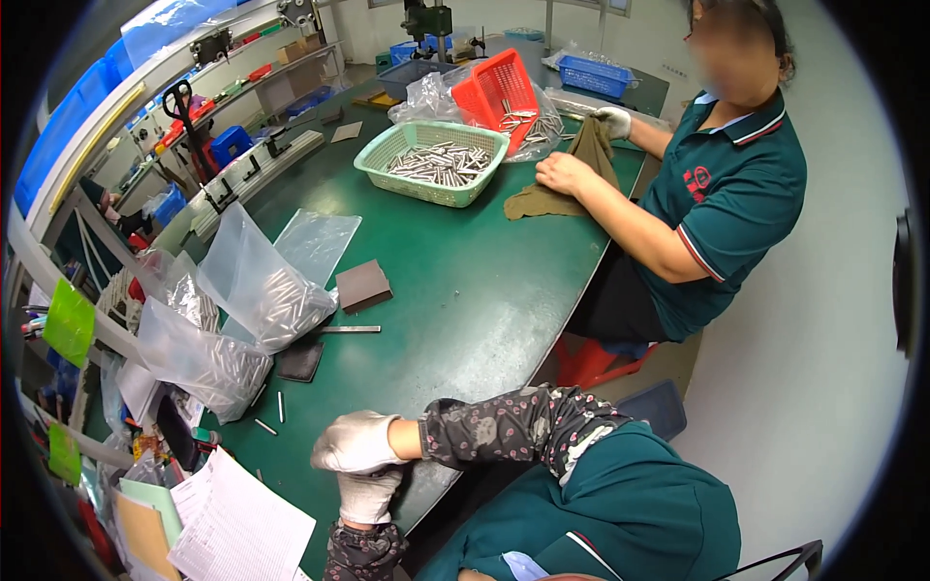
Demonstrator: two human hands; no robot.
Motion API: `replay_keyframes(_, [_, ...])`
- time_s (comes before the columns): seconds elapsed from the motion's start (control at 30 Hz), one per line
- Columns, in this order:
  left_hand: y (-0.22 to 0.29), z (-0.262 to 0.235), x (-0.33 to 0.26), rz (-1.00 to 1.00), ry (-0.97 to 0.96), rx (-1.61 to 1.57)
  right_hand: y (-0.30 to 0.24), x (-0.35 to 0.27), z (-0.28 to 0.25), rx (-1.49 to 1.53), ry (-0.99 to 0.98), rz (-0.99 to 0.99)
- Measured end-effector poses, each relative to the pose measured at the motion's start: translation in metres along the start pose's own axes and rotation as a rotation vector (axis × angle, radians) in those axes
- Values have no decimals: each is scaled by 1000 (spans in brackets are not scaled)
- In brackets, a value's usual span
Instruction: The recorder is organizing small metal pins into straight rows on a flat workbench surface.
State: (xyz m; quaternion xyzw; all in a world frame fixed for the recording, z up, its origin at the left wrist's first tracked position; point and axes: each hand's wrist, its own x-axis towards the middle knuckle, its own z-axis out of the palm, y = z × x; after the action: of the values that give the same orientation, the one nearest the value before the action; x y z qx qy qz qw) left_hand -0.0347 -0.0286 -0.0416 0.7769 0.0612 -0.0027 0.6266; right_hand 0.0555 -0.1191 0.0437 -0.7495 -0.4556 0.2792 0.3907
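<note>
Both my hands wear white gloves and meet at the near edge of the green table. My right hand [355, 442] lies over the front of my left hand [368, 496], its back turned up and its fingers curled under. Whatever it may hold is out of sight. The fingers of my left hand are hidden beneath the right. Just beyond them, two small metal pins [281, 407] lie loose on the table. Clear plastic bags [208, 363] filled with metal pins stand farther off, beside a dark square pad [300, 362] and a flat metal bar [351, 329].
A brown block [364, 287] sits mid-table. Farther back, a pale green basket [378, 160] holds many pins, near a tipped red basket [494, 87]. At right, a co-worker [741, 194] handles an olive cloth [552, 200]. Printed sheets [242, 523] lie at the lower left.
</note>
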Motion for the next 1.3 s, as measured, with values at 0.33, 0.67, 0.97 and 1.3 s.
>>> replay_keyframes(0.33, [5,6,10,-63,106,-710,21,0,4,65,371,-317])
replay_keyframes(0.67, [24,8,-8,191,64,165,14,8,-11,154,9,100])
replay_keyframes(0.97, [39,9,0,44,141,-436,25,10,-24,180,340,46])
replay_keyframes(1.3, [27,7,-1,66,209,-447,27,-31,-1,90,442,-12])
